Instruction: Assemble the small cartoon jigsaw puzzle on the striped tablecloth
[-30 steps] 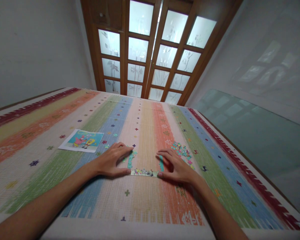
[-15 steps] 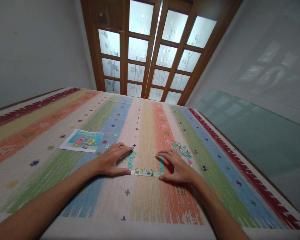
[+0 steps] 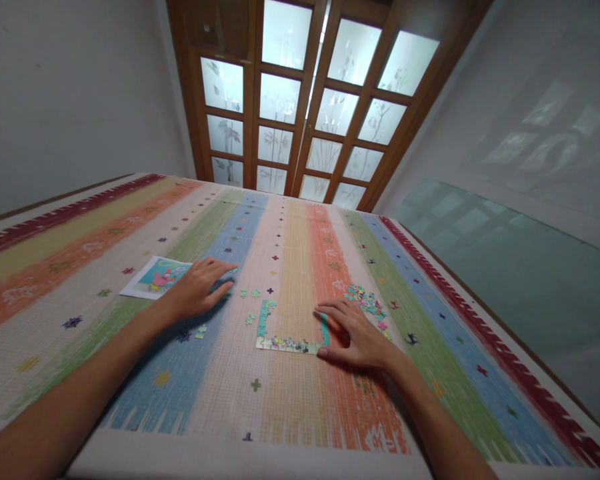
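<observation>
A partly joined jigsaw border [image 3: 286, 343] lies on the striped cloth, with a teal left edge [image 3: 263, 320] rising from it. My right hand [image 3: 356, 337] rests flat against the border's right corner, fingers spread, holding nothing. My left hand [image 3: 199, 288] lies further left, fingers apart, over the right side of a cartoon picture card [image 3: 150, 279]. A few loose pieces [image 3: 249, 294] sit between that hand and the border. A heap of loose pieces [image 3: 365, 301] lies just beyond my right hand.
The striped cloth [image 3: 290, 253] covers a large table whose right edge [image 3: 485, 313] borders a glass sheet [image 3: 520, 273] leaning on the wall. Wooden doors with frosted panes [image 3: 305, 100] stand behind the table.
My left hand has left the border's left corner and moved left and away to the picture card. My right hand has stayed at the right corner.
</observation>
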Available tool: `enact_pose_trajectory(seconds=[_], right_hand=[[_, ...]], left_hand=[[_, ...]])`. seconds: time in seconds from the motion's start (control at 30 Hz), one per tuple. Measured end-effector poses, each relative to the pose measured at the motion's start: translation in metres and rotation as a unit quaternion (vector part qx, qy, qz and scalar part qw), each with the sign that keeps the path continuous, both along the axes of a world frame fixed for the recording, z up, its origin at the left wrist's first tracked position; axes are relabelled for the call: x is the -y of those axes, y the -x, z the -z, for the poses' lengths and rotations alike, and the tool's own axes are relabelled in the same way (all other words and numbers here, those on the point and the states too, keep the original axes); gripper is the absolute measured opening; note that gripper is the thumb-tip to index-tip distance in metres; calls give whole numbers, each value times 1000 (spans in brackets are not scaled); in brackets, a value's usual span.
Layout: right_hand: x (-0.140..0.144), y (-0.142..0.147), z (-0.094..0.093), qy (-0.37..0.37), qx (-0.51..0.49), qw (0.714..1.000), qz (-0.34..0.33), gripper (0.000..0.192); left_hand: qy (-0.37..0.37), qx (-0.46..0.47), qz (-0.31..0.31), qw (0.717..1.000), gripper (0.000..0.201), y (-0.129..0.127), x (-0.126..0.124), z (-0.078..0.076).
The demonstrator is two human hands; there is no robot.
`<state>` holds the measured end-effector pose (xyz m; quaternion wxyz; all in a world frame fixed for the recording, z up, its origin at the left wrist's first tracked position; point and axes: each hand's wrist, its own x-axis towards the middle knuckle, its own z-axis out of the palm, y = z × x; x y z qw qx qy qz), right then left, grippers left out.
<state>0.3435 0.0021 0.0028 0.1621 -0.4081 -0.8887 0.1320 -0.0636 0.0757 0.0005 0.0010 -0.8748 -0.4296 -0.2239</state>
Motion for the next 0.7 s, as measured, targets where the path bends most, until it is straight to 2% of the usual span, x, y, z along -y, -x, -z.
enact_pose_trajectory(seconds=[0.17, 0.27, 0.43, 0.7], right_hand=[[-1, 2, 0, -15, 7, 1000, 10, 48], [-2, 3, 1, -25, 14, 1000, 13, 37], [-3, 4, 2, -33, 17, 999, 15, 33], [-3, 4, 1, -41, 24, 999, 9, 28]], left_hand=[[-11, -57, -7, 998, 32, 34, -20, 0], [9, -63, -4, 998, 30, 45, -24, -1], [62, -56, 15, 996, 29, 43, -19, -5], [109, -45, -3, 993, 31, 29, -3, -14]])
